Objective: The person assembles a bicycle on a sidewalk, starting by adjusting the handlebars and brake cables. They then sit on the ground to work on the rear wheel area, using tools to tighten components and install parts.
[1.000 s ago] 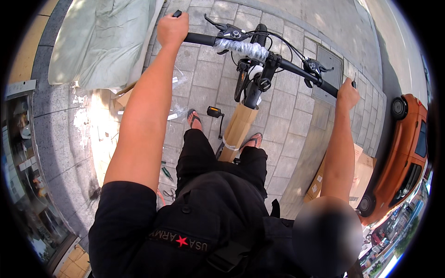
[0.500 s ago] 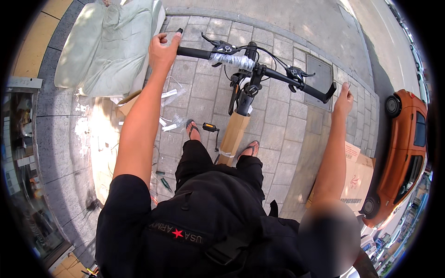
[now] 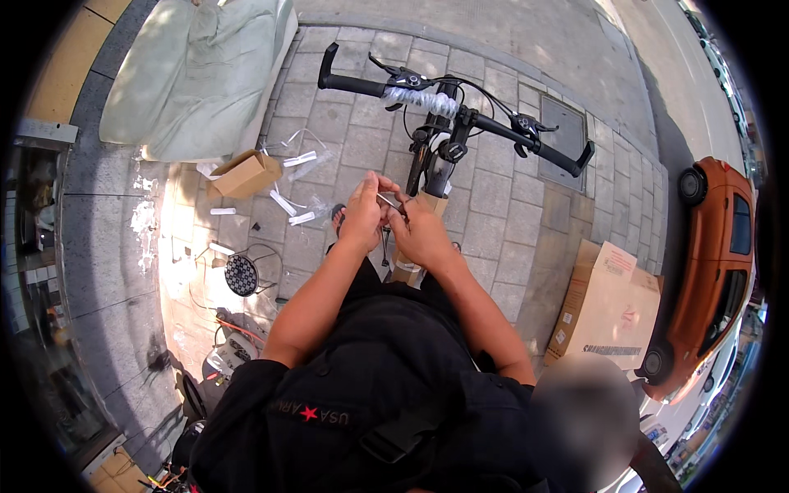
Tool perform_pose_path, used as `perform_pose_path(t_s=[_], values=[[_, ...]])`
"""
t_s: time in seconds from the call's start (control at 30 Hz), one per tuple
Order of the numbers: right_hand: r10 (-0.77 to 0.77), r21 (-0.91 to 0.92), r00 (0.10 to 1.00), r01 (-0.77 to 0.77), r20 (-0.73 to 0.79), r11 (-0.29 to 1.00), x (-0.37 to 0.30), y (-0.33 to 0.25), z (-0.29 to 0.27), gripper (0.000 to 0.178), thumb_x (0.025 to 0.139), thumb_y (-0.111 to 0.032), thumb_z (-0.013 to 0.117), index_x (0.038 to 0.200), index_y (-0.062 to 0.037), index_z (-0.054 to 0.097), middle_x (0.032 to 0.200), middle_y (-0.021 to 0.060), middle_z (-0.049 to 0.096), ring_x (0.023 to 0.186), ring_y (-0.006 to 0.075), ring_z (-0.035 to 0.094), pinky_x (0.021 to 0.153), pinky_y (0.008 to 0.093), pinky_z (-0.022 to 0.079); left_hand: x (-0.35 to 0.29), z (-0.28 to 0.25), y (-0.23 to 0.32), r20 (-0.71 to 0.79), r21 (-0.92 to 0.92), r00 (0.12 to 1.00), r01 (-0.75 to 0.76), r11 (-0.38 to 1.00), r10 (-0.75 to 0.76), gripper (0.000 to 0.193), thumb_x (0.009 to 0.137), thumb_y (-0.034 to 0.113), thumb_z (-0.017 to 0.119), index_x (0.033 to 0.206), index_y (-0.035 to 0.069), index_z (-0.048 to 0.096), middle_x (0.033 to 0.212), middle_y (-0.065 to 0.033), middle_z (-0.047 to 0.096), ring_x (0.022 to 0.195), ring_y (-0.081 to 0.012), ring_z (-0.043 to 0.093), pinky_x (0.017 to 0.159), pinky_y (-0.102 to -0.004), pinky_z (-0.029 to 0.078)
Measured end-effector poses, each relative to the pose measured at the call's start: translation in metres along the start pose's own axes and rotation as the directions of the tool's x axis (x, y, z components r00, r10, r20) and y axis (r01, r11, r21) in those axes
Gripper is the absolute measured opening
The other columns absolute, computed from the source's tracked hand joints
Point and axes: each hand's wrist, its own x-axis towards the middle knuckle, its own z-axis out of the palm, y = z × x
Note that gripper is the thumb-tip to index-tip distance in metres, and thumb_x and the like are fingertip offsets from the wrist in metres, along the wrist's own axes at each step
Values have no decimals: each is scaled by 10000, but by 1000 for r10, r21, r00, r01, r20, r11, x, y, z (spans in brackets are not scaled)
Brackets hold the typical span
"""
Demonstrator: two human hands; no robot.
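Note:
My left hand (image 3: 362, 215) and my right hand (image 3: 421, 232) are close together over the bicycle's cardboard-wrapped frame tube (image 3: 405, 269). Between them is a small, thin, silvery metal piece (image 3: 389, 200), pinched in the fingers of both; its exact kind is too small to tell. Beyond my hands stands the bicycle's black handlebar (image 3: 497, 129), with clear plastic wrap (image 3: 421, 100) around its left part. An upturned black bar end (image 3: 328, 66) sits at its left tip, and another bar end (image 3: 585, 158) at its right tip.
On the left are a pale cushioned seat (image 3: 197, 82), an open small cardboard box (image 3: 246, 174), white plastic strips (image 3: 283, 203) and a round patterned stool (image 3: 242, 275). A large cardboard carton (image 3: 608, 308) stands at the right, near an orange car (image 3: 723, 271).
Both hands have left the handlebar ends and come together in front of my body. The left bar end, partly covered by my left hand before, now shows fully.

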Motion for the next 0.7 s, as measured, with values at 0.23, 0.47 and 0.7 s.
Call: perform_pose_path(t_s=[0.23, 0.47, 0.7], values=[[-180, -94, 984, 180, 10, 979, -15, -22, -40, 256, 940, -141, 686, 1149, 6, 666, 1003, 180, 675, 930, 394, 662, 807, 471, 524, 3, 15, 24, -79, -432, 990, 75, 899, -121, 331, 1091, 438, 511, 954, 138, 540, 825, -26, 560, 623, -148, 456, 533, -296, 385], [237, 333, 970, -242, 55, 911, -9, -25, -41, 248, 1055, -205, 592, 1184, -5, 662, 987, 194, 718, 873, 320, 707, 771, 390, 538, -6, 57, 29, 17, -427, 999, 53, 903, -50, 366, 1098, 436, 498, 956, 103, 552, 813, -42, 589, 680, -165, 524, 603, -311, 439], [223, 341, 973, -191, -57, 921, 19, 9, -104, 260, 1067, -245, 589, 1161, -13, 660, 917, 176, 707, 806, 276, 678, 756, 359, 530, 33, 51, 99, 242, 425, 871, -492, 760, 428, 389, 1107, 391, 500, 1059, 51, 681, 800, -40, 642, 703, -121, 538, 705, -315, 475]])
